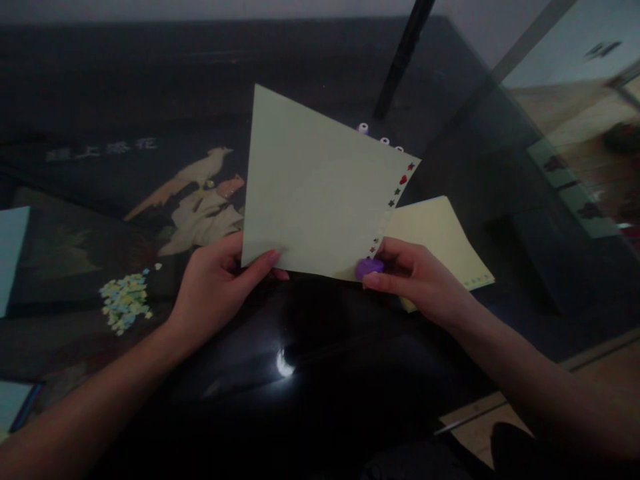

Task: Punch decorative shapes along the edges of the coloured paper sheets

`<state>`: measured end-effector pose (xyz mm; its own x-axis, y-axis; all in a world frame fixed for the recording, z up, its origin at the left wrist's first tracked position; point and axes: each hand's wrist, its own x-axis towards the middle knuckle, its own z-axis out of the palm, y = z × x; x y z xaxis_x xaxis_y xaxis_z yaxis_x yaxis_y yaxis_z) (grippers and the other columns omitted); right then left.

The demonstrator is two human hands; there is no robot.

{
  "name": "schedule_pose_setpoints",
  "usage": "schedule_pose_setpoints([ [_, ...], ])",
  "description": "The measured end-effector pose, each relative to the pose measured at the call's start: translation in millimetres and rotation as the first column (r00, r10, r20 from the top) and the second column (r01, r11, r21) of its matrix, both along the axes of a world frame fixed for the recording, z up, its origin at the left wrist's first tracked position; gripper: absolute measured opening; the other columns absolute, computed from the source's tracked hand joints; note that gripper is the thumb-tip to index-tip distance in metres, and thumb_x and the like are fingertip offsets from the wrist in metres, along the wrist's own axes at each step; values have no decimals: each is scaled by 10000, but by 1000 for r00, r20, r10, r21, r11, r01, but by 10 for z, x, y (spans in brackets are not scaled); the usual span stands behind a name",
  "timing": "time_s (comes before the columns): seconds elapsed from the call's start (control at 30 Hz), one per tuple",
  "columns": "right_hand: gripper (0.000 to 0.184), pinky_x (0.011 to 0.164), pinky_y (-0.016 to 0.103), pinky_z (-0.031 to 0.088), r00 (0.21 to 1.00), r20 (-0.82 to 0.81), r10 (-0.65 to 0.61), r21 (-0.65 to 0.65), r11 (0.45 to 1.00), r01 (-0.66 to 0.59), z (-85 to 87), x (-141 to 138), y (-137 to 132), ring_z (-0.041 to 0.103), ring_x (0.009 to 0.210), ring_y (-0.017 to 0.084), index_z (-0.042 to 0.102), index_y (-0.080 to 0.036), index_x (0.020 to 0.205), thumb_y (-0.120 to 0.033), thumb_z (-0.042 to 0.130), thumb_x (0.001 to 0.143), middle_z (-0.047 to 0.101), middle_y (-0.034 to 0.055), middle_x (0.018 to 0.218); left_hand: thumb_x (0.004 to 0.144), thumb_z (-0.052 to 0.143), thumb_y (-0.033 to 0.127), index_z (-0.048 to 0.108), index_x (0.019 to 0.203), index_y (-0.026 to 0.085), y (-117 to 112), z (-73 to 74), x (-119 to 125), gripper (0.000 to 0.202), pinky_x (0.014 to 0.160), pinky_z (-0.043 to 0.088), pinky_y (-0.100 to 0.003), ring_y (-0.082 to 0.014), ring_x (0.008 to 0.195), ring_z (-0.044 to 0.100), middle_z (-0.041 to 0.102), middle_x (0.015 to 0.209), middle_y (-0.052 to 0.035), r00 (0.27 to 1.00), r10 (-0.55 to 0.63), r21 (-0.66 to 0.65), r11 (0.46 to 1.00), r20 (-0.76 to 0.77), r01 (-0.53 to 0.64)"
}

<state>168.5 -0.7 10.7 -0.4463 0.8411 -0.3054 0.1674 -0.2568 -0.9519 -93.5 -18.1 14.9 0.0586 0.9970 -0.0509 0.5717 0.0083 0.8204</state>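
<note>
My left hand (215, 283) grips the lower left corner of a pale green paper sheet (315, 193), thumb on top, and holds it tilted above the dark glass table (310, 373). Small star and heart holes run along the sheet's right edge. My right hand (415, 277) is closed on a small purple punch (369, 268) clamped at the sheet's lower right corner.
A yellow sheet (445, 243) with punched holes along one edge lies under my right hand. A heap of small paper cut-outs (125, 303) sits at the left. Three small punches (383, 137) stand behind the green sheet. A black pole (403, 57) rises at the back. Blue paper (10, 253) lies at the left edge.
</note>
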Motion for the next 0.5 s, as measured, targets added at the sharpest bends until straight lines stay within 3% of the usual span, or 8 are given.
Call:
schedule_pose_setpoints([
  [0.5,271,798,313,484,1000,9,-4,66,998,3,-13,-26,6,634,868,162,645,-180,933,-317,742,720,691,33,926,815,613,369,664,741,244,-5,10,25,154,684,537,-285,-186,656,674,725,654,21,999,20,-15,1000,26,-19],
])
